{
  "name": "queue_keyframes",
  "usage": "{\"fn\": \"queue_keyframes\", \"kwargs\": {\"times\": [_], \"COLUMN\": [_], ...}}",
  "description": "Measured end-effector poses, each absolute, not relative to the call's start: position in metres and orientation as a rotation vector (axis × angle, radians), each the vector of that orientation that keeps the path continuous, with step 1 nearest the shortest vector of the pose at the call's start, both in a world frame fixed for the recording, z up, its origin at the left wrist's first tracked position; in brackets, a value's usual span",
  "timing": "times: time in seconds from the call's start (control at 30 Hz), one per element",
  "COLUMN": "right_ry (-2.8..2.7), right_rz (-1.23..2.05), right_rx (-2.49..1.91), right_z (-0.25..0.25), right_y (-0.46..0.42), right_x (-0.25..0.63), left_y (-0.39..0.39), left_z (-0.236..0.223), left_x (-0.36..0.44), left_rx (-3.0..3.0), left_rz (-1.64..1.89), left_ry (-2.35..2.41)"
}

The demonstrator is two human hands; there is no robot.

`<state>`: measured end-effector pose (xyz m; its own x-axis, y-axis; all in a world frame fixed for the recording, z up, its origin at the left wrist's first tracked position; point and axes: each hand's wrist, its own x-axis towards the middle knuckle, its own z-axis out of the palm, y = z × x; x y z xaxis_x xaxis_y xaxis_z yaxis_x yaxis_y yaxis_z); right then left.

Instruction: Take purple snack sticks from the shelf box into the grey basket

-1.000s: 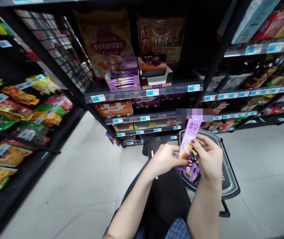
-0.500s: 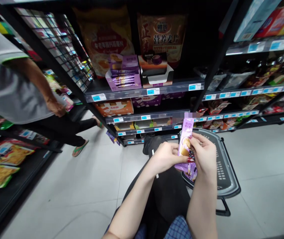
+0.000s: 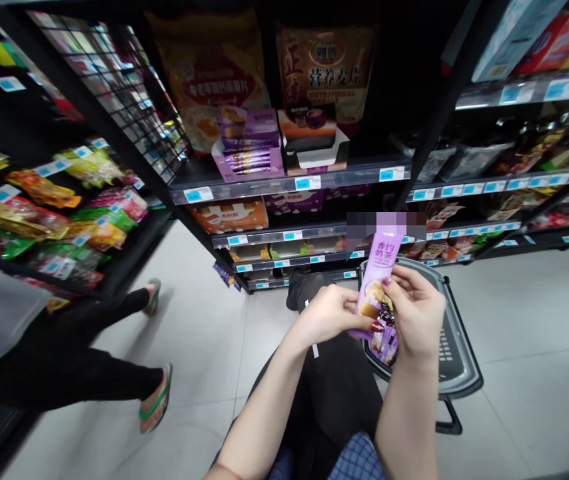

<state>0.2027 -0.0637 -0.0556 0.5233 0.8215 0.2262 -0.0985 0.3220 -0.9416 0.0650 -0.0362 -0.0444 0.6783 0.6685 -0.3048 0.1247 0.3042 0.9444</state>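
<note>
A purple milk tea sachet (image 3: 383,257) with tan cup artwork is held tilted in front of me. My left hand (image 3: 332,313) pinches its lower end, thumb across the front. Higher up, my right hand (image 3: 420,307) grips the sachet's right edge between thumb and curled fingers. The sachet's top end is blurred by blocky pixels. Below my hands, more purple sachets (image 3: 384,343) lie in a dark grey shopping basket (image 3: 464,363), partly hidden by my right hand and wrist.
Ahead stands a black shelf (image 3: 259,188) bearing an open purple carton of sachets (image 3: 247,160), a brown-black carton (image 3: 309,137) and large cereal bags (image 3: 324,70). At left, a passer-by's sandalled foot (image 3: 157,403) is on the floor near a snack shelf (image 3: 49,213).
My right hand has shifted slightly right, and the sachet now looks larger and leans more to the right. The passer-by has moved down and left in view, uncovering the snack shelf.
</note>
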Motion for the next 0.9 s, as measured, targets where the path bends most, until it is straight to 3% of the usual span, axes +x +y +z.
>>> {"fn": "queue_keyframes", "kwargs": {"times": [0.3,0.5,0.6,0.9], "right_ry": [-0.881,-0.704,-0.740,-0.715], "right_rz": [0.586,0.275,0.325,0.637], "right_rx": [-1.063,-1.119,-1.058,-0.877], "right_z": [-0.049,-0.043,-0.040,-0.037], "right_y": [-0.070,-0.069,-0.071,-0.080], "right_x": [0.201,0.185,0.182,0.205], "left_y": [-0.036,-0.042,-0.041,-0.025], "left_z": [-0.042,-0.035,-0.033,-0.049], "left_x": [0.065,0.071,0.070,0.043], "left_rx": [1.237,1.562,1.587,1.099], "left_rz": [0.464,0.614,0.639,0.033], "left_ry": [0.614,0.752,0.729,0.111]}}
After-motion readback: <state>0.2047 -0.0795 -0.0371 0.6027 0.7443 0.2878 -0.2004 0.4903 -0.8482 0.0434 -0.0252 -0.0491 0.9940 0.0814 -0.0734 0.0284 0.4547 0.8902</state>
